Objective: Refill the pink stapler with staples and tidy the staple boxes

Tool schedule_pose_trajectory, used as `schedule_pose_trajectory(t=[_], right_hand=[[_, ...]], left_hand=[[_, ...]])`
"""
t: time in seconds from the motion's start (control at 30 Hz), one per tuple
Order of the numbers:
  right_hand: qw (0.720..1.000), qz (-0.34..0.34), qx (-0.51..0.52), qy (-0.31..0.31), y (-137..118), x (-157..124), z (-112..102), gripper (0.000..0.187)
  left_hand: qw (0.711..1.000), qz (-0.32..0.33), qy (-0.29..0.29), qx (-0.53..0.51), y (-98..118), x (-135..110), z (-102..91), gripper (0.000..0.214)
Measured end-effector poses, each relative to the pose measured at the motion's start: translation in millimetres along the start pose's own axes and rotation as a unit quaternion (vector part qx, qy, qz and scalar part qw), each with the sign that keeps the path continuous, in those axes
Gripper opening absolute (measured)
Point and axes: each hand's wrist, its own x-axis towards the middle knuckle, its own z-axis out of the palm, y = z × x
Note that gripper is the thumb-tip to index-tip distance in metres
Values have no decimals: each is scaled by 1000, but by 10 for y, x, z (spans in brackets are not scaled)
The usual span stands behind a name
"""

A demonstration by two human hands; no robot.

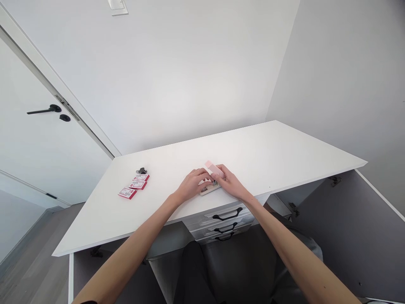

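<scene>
Nearest to us, at six o'clock, our two bare forearms rise from the bottom edge over a dark lap, the left one from about seven o'clock and the right one from about five. Just beyond them sits a stack of drawers (226, 215) with black handles, tucked under the front edge of the white desk (284, 156). Our hands meet near the middle of the desk front, close together and almost touching. The right hand (233, 184) is closed around a pink tool (215, 169), which tilts up and away toward eleven o'clock, its far end sticking out past the fingers. The left hand (190, 185) lies at nine o'clock of it, fingers curled down onto a pale flat piece (207, 190) that rests on the desk right under the pink tool. Whether those fingers grip it or only press on it, we cannot tell, and the piece is too small to make out its markings. Well apart, toward nine o'clock of the hands, three small red-and-white boxes (134, 185) lie in a slanted row on the desk, each just beside the next. A small dark metal clip (141, 171) sits at the far end of that row. At ten o'clock of the frame stands a white door with a black lever handle (44, 110), and at twelve o'clock a white switch plate (117, 6) sits high on the wall.
</scene>
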Motion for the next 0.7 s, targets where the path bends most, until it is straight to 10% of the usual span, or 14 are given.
schedule_pose_trajectory(t=[0.33,0.7], right_hand=[[1000,13,-15,-6,7,-4,-6,42],[999,28,-44,-12,-72,-26,-3,36]], left_hand=[[991,-53,52,-108,33,-22,-56,20],[918,-293,175,-202,-168,-524,-379,32]])
